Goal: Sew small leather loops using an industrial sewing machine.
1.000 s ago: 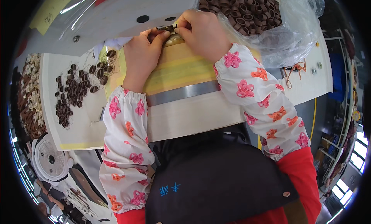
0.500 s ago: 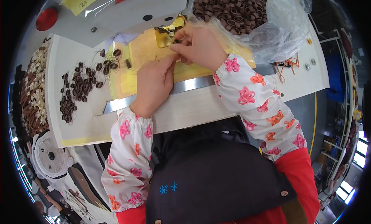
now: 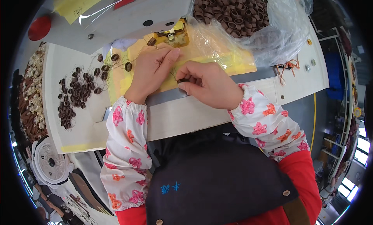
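Table (image 3: 194, 120) below, bag (image 3: 287, 38) at two o'clock; right hand (image 3: 210, 85) pinches a loop (image 3: 181, 81), best kept light; left hand (image 3: 151, 67), ten o'clock, curls, its grip unclear.

White sleeves (image 3: 134, 147), splashed with pink and orange flowers, stand out against the red shirt (image 3: 301, 170) and the near-black apron (image 3: 217, 174), which carries bright blue lettering (image 3: 171, 187). Over there, the bagged rings (image 3: 233, 13) are mid-brown; the loose rings (image 3: 77, 93) on the cream table (image 3: 202, 114) look darker. I see a pale grey machine (image 3: 116, 25) with a red disc (image 3: 39, 28), yellow sheeting (image 3: 239, 60), an orange cord (image 3: 290, 65), a silver strip (image 3: 261, 73) and a white fan (image 3: 51, 151).
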`<state>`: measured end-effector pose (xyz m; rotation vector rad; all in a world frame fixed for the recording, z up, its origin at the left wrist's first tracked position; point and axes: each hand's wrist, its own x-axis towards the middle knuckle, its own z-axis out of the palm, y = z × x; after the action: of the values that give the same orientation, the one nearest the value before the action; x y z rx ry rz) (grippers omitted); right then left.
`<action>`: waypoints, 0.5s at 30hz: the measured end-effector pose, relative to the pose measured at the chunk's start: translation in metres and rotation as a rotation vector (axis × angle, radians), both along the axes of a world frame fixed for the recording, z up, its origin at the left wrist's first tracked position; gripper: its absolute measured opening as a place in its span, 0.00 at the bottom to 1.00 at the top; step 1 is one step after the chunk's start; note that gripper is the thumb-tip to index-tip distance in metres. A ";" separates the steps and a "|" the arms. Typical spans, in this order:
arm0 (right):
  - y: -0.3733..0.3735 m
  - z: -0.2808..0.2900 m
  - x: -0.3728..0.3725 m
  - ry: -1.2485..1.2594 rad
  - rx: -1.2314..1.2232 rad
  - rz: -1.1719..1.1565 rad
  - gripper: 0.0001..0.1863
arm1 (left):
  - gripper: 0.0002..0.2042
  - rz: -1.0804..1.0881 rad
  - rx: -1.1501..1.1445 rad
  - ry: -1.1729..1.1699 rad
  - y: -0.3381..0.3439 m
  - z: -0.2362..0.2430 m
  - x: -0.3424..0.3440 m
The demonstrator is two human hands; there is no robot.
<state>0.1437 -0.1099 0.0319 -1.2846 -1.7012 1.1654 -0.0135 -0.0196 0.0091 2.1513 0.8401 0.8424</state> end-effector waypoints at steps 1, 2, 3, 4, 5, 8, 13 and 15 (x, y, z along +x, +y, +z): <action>0.006 0.002 0.004 0.035 -0.042 -0.040 0.07 | 0.08 0.050 -0.002 0.022 0.001 -0.002 0.000; 0.018 0.003 0.010 0.071 -0.085 -0.077 0.06 | 0.08 0.102 -0.005 0.046 0.002 -0.004 0.000; 0.029 0.002 0.017 0.111 -0.129 -0.124 0.06 | 0.08 0.134 -0.064 0.055 0.001 -0.002 0.001; 0.042 0.001 0.022 0.169 -0.174 -0.101 0.07 | 0.07 0.170 -0.118 0.067 0.000 0.003 0.002; 0.050 0.000 0.024 0.175 -0.204 -0.082 0.07 | 0.07 0.207 -0.171 0.079 0.000 0.006 0.002; 0.071 -0.003 0.021 0.192 -0.298 -0.002 0.09 | 0.05 0.163 -0.248 0.074 0.002 0.002 -0.004; 0.079 -0.008 0.021 0.179 -0.350 0.016 0.08 | 0.08 0.137 -0.097 0.120 0.008 -0.004 -0.004; 0.077 -0.011 0.019 0.089 -0.175 -0.065 0.08 | 0.08 0.170 -0.045 0.152 0.011 -0.004 -0.003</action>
<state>0.1628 -0.0331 0.0206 -1.3608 -1.5092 1.3363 -0.0160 -0.0088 0.0048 2.1471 1.1215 0.7421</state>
